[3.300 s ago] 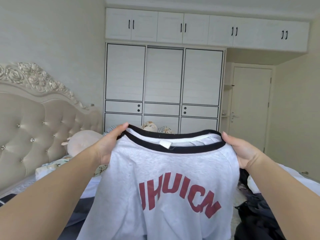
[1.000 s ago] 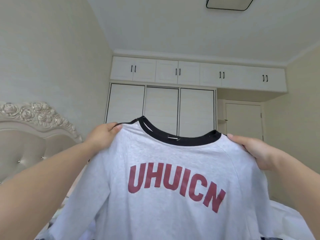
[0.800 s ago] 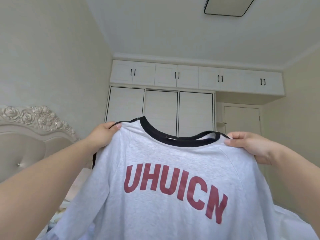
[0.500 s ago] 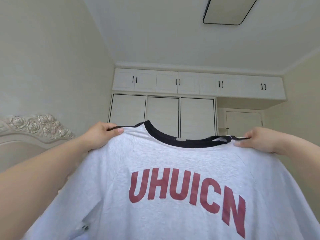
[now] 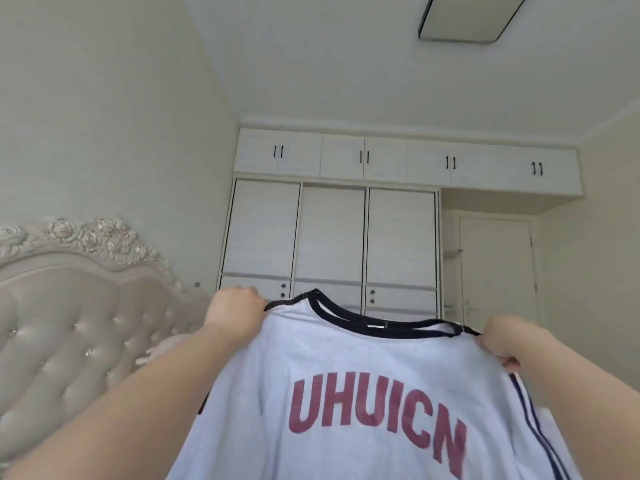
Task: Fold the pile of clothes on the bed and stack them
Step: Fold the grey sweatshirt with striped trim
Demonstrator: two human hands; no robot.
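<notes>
- Showing the head view: a light grey shirt (image 5: 367, 368) is held up in the air in front of the person, spread between both hands, with its printed side toward the camera.
- Left hand (image 5: 232, 311): fingers curled over the shirt's shoulder at the left end of the dark collar band (image 5: 349, 318), gripping the cloth there; the bare forearm runs down to the lower left corner.
- Right hand (image 5: 502, 337): fingers curled around the other shoulder at the right end of the collar band, gripping the cloth; one fingertip shows below the fold, and the forearm leaves at the lower right.
- Shirt detail: dark red block letters (image 5: 377, 414) reading UHUICN arc across the chest; dark stripes (image 5: 533, 420) run down the sleeve under the right hand; a small pale label sits inside the collar band at its middle.
- Shirt position: the collar is pulled nearly straight between the hands, and the body hangs down out of view at the bottom edge. The bed surface and the rest of the clothes are hidden behind the shirt.
- Surroundings: a padded headboard (image 5: 69, 327) with a carved rose crest stands at left; a white wardrobe (image 5: 332, 233) with upper cabinets (image 5: 408, 161) fills the far wall; a closed door (image 5: 495, 268) is to its right; a flat ceiling lamp (image 5: 467, 19) is at top right.
</notes>
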